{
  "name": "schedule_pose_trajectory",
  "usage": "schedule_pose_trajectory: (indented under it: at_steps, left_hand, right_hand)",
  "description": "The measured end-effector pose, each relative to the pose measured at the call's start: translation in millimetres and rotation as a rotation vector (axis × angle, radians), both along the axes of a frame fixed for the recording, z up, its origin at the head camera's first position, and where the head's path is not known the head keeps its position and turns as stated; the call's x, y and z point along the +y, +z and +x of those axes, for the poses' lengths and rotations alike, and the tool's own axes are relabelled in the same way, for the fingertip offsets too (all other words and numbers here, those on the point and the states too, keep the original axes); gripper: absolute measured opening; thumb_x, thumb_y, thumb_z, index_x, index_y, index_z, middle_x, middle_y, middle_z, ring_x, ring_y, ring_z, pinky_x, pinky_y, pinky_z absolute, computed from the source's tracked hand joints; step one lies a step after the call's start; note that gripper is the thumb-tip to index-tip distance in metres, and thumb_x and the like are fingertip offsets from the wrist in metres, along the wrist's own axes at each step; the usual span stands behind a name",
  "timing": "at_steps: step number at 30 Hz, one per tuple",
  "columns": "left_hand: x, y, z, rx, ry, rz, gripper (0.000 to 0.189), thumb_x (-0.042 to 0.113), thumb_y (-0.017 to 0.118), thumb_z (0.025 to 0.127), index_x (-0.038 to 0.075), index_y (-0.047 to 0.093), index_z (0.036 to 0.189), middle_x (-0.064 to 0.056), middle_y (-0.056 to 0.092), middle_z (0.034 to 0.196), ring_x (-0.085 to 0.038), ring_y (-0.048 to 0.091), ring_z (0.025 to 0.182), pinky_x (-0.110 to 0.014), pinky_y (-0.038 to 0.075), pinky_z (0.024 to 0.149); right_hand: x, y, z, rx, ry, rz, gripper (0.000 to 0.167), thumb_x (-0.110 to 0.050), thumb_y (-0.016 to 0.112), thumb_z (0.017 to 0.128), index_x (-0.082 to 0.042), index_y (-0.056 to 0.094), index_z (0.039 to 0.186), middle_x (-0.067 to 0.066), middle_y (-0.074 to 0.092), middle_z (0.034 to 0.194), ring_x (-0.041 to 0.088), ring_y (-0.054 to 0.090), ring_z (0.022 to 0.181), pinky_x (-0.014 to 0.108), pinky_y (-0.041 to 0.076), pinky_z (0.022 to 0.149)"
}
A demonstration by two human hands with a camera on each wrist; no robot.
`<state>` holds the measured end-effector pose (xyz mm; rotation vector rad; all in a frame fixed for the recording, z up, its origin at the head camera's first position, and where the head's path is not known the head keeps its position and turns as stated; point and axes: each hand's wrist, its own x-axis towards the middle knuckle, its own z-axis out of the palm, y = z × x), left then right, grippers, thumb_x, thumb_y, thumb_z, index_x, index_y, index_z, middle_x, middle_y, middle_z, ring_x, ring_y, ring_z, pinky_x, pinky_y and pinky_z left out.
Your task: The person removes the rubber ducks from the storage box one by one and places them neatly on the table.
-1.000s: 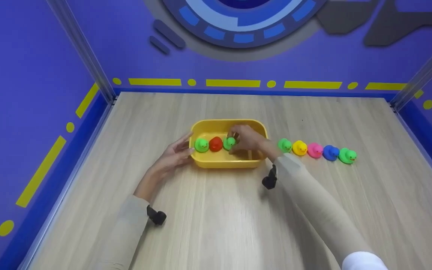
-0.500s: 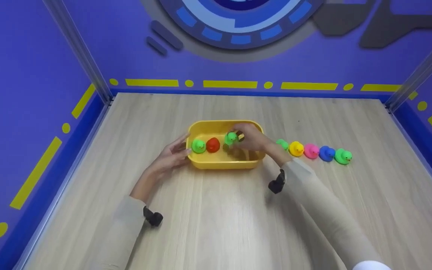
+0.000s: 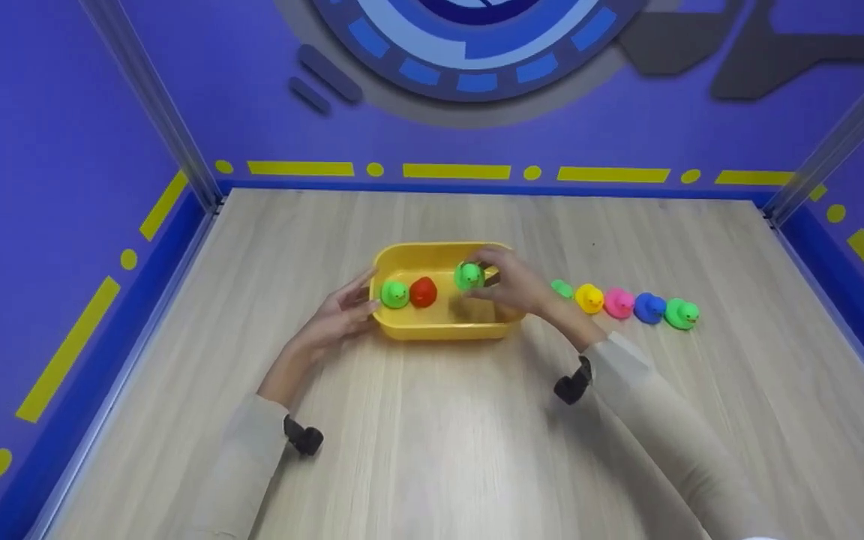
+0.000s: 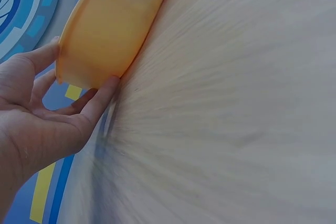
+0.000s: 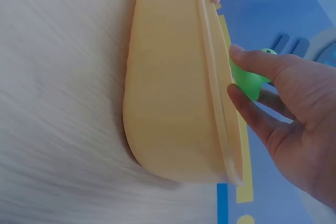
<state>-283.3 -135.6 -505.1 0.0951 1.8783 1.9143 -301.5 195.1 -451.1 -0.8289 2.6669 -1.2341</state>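
A yellow plastic tub (image 3: pixel 443 331) sits on the table. Inside at its left end are a green toy duck (image 3: pixel 394 295) and a red one (image 3: pixel 423 292). My right hand (image 3: pixel 518 281) pinches another green toy duck (image 3: pixel 469 276) between thumb and fingers, over the right part of the tub; the right wrist view shows this duck (image 5: pixel 249 81) at rim height. My left hand (image 3: pixel 336 319) rests at the tub's left end with fingers extended; in the left wrist view its fingertips touch the tub's outer wall (image 4: pixel 107 30).
Right of the tub, toy ducks stand in a slanting row: a green duck (image 3: pixel 562 289) partly hidden by my right hand, then yellow (image 3: pixel 589 298), pink (image 3: pixel 619 303), blue (image 3: pixel 649 308) and green (image 3: pixel 682 313). Blue panels (image 3: pixel 462 142) enclose the wooden table (image 3: pixel 417 435).
My right hand has raised the green toy duck from the tub's floor and shifted it slightly right, turning it. The left hand stays at the tub's end. The head view has shifted a little.
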Motion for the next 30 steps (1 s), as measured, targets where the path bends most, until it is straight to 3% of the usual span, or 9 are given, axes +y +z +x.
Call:
schedule_pose_trajectory:
  at_steps: [4, 12, 22, 30]
  left_hand:
    - [0.2, -0.9, 0.4, -0.002, 0.005, 0.010, 0.068, 0.011, 0.061, 0.102, 0.032, 0.033, 0.160, -0.013, 0.038, 0.159, -0.030, 0.053, 0.137, -0.042, 0.049, 0.113]
    - [2.6, -1.1, -0.7, -0.007, -0.006, 0.021, 0.069, 0.011, 0.062, 0.102, 0.031, 0.032, 0.161, -0.014, 0.036, 0.161, -0.031, 0.050, 0.140, -0.040, 0.049, 0.113]
    - [0.8, -2.0, -0.4, -0.010, -0.002, 0.040, 0.068, 0.010, 0.061, 0.102, 0.030, 0.033, 0.161, -0.012, 0.035, 0.161, -0.030, 0.050, 0.139, -0.041, 0.050, 0.112]
    - [0.1, -2.4, -0.1, -0.016, 0.011, 0.033, 0.067, 0.010, 0.061, 0.102, 0.033, 0.035, 0.160, -0.011, 0.039, 0.158, -0.029, 0.052, 0.138, -0.040, 0.050, 0.111]
  right_hand:
    - [4, 0.9, 8.2, 0.036, -0.038, -0.015, 0.037, -0.009, 0.082, 0.087, -0.001, 0.067, 0.119, 0.015, 0.066, 0.115, 0.029, 0.065, 0.106, 0.047, 0.062, 0.091]
    - [19, 0.2, 18.5, 0.060, -0.202, -0.031, 0.042, -0.011, 0.083, 0.086, 0.000, 0.067, 0.123, 0.017, 0.065, 0.120, 0.029, 0.064, 0.108, 0.047, 0.061, 0.094]
    - [27, -2.4, 28.0, 0.145, -0.228, -0.107, 0.046, -0.008, 0.082, 0.085, 0.006, 0.063, 0.125, 0.021, 0.069, 0.117, 0.033, 0.070, 0.106, 0.049, 0.062, 0.086]
    - [39, 6.2, 37.3, 0.167, -0.247, -0.129, 0.047, -0.006, 0.077, 0.089, 0.002, 0.059, 0.132, 0.018, 0.068, 0.124, 0.033, 0.067, 0.115, 0.046, 0.062, 0.092]
